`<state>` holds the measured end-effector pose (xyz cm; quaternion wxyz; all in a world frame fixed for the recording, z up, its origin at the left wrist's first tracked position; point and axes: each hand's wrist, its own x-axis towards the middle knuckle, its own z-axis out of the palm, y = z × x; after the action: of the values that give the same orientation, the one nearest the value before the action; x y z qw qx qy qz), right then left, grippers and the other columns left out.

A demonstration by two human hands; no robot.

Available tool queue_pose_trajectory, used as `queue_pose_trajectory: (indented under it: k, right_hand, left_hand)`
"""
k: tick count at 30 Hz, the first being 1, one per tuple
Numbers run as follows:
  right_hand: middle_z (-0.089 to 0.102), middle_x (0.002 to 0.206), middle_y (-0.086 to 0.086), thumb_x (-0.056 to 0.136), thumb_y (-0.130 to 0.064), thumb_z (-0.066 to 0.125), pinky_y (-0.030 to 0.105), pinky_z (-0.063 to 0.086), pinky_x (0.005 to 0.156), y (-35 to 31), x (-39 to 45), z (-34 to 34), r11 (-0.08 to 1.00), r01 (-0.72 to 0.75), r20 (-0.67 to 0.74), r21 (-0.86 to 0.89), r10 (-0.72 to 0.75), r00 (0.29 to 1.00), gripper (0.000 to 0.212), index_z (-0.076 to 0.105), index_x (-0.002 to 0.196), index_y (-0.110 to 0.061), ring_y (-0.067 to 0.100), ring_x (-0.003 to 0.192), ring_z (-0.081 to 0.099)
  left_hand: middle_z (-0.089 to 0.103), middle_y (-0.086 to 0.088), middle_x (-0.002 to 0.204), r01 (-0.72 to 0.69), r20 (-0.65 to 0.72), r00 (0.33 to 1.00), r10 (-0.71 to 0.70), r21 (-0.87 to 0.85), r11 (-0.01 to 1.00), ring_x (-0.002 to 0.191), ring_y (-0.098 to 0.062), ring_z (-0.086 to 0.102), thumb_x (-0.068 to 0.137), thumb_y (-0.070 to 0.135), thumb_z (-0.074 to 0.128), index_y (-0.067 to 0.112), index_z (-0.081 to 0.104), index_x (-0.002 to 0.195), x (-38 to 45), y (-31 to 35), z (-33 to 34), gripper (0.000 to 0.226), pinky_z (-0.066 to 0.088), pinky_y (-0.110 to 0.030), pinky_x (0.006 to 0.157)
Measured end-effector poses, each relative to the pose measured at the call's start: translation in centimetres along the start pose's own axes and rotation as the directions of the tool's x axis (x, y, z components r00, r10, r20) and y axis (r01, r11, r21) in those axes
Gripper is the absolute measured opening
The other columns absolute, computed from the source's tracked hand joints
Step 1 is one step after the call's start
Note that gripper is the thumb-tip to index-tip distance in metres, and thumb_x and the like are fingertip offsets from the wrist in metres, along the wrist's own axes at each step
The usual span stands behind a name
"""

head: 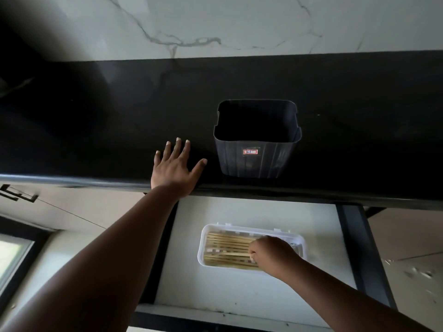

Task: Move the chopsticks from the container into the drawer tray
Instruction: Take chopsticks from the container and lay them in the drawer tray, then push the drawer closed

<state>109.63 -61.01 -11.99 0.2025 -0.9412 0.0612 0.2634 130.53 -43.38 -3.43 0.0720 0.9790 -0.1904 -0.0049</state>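
— So where do things stand with the chopsticks (230, 250)?

— They lie side by side in the white tray (203, 262) on the floor of the open drawer (263, 291). The dark container (256, 154) on the black table (96, 116) looks empty from above, though its bottom is in shadow, so I judge the transfer nearly finished.

— And the hands?

— The right hand (271, 256) is down in the tray, its fingers (251, 256) curled and pinching the near ends of a few sticks. The left hand (176, 167) lies flat on the table just beside the container, fingers (178, 149) spread and holding nothing.

— What could go wrong?

— Lifting that right hand with a stick caught in the pinch would drag it across the others and skew the neat row, or tip one over the tray's low rim onto the drawer floor. The tray is light plastic, I'd guess; a sideways nudge could slide it.

— Any room to work?

— Some. The table's front edge overhangs the back of the drawer, so a hand rising straight up near the rear could knock it. Pulling toward the body is freer. The container sits near that front edge; a careless left hand could push it off into the drawer.
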Motion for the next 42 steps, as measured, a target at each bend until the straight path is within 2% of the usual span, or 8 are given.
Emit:
queue_pose_trajectory:
  k: [9,16,21,29,33,35,38,42]
  right_hand:
    - [0.066,0.085,0.001,0.091,-0.031,0.055,0.028,0.048,0.069,0.6,-0.6,0.1,0.997,0.02,-0.074,0.069,-0.015,0.997,0.02,0.061,0.084,-0.014,0.022,0.081,0.062]
    - [0.055,0.078,-0.013,0.094,-0.027,0.049,0.017,0.034,0.054,1.0,-5.7,-0.7,0.989,0.029,-0.259,0.145,0.01,0.966,0.019,0.066,0.088,-0.022,0.008,0.074,0.05]
    - [0.07,0.1,-0.012,0.093,-0.03,0.048,0.027,0.051,0.073,0.5,-9.4,0.2,0.99,0.024,-0.369,0.137,0.029,0.929,0.02,0.068,0.097,-0.028,0.01,0.087,0.064]
    - [0.072,0.097,-0.012,0.089,-0.042,0.046,0.022,0.053,0.07,-2.5,-14.7,5.0,0.99,0.141,-0.675,0.009,-0.098,0.731,0.034,0.073,0.102,-0.026,0.01,0.089,0.067]
    - [0.069,0.111,-0.003,0.095,-0.038,0.044,0.024,0.047,0.09,-3.9,-17.7,7.9,0.977,0.183,-0.744,-0.11,-0.203,0.637,0.037,0.07,0.113,-0.018,0.015,0.105,0.062]
    - [0.067,0.12,0.004,0.097,-0.036,0.042,0.032,0.042,0.099,-3.9,-18.6,9.6,0.965,0.149,-0.738,-0.214,-0.26,0.622,0.04,0.068,0.119,-0.015,0.023,0.114,0.059]
    - [0.057,0.138,0.007,0.098,-0.037,0.038,0.04,0.032,0.107,-3.5,-19.7,11.7,0.953,0.064,-0.688,-0.295,-0.259,0.678,0.046,0.057,0.134,-0.016,0.029,0.128,0.052]
    - [0.041,0.151,0.006,0.101,-0.044,0.021,0.04,0.018,0.115,-2.6,-20.8,12.6,0.953,-0.035,-0.656,-0.3,-0.18,0.733,0.057,0.038,0.146,-0.014,0.026,0.141,0.031]
  left_hand:
    - [0.006,0.0,0.163,-0.002,-0.019,1.0,0.002,-0.002,1.0,0.15,-0.021,-0.001,0.092,0.069,0.022,0.026,0.014,0.154,0.2,-0.1,0.2,0.077,0.0,-0.043,0.121]
    - [0.004,-0.002,0.163,-0.004,0.001,1.0,0.004,0.041,0.999,0.15,-0.023,-0.002,0.093,0.067,0.017,0.023,0.011,0.155,0.2,-0.1,0.3,0.076,-0.001,-0.044,0.121]
    - [0.004,-0.007,0.163,0.043,0.035,0.998,-0.044,0.033,0.999,0.15,-0.027,-0.001,0.092,0.068,0.015,0.017,0.01,0.155,-0.4,0.7,0.1,0.081,0.0,-0.043,0.121]
    - [-0.022,-0.008,0.159,-0.134,0.237,0.959,0.152,-0.091,0.987,0.146,-0.025,-0.02,0.093,0.066,0.024,0.015,-0.012,0.152,-13.3,0.5,0.6,0.087,-0.008,-0.039,0.118]
    - [-0.031,-0.006,0.154,-0.26,0.219,0.937,0.271,-0.075,0.963,0.14,-0.024,-0.034,0.092,0.069,0.019,0.02,-0.02,0.148,-24.1,-1.9,2.3,0.084,-0.017,-0.042,0.117]
    - [-0.014,-0.01,0.16,-0.358,0.09,0.93,0.356,0.006,0.934,0.145,-0.025,-0.026,0.094,0.069,0.022,0.016,-0.006,0.153,-28.4,-3.9,3.6,0.084,-0.01,-0.044,0.118]
    - [0.021,-0.013,0.159,-0.42,0.123,0.905,0.408,0.104,0.901,0.148,-0.029,0.006,0.093,0.066,0.031,0.011,0.025,0.152,-32.2,-7.0,4.5,0.08,0.008,-0.048,0.115]
    - [0.028,-0.013,0.157,-0.445,0.097,0.896,0.434,0.174,0.879,0.147,-0.029,0.013,0.09,0.063,0.035,0.015,0.03,0.151,-33.5,-9.9,4.4,0.078,0.013,-0.048,0.114]
